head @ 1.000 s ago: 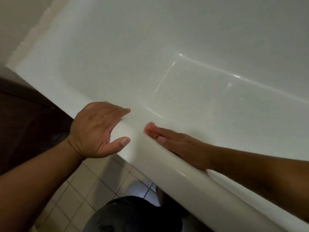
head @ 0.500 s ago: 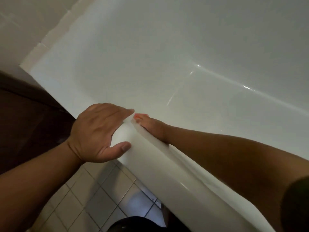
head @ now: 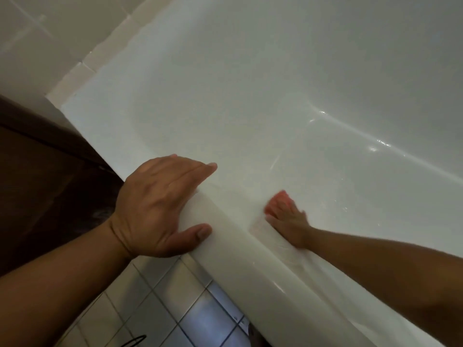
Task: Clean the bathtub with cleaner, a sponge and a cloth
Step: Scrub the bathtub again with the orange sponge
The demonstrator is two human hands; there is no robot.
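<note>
I've got my left hand (head: 160, 209) spread flat over the rounded rim of the glossy white bathtub (head: 238, 249), holding nothing, and my right hand (head: 292, 222) just inside that rim, fingers flat on a blurred pink thing (head: 280, 199), sponge or cloth I can't tell, so I'd say we're mid-wipe with wet streaks below the rim left to dry.

We see the bathtub (head: 238, 249) as smooth, glossy white with wet streaks. Below the bathtub, the floor tiles (head: 160, 294) look glazed, and left of it the dark panel (head: 50, 184) looks wooden.
</note>
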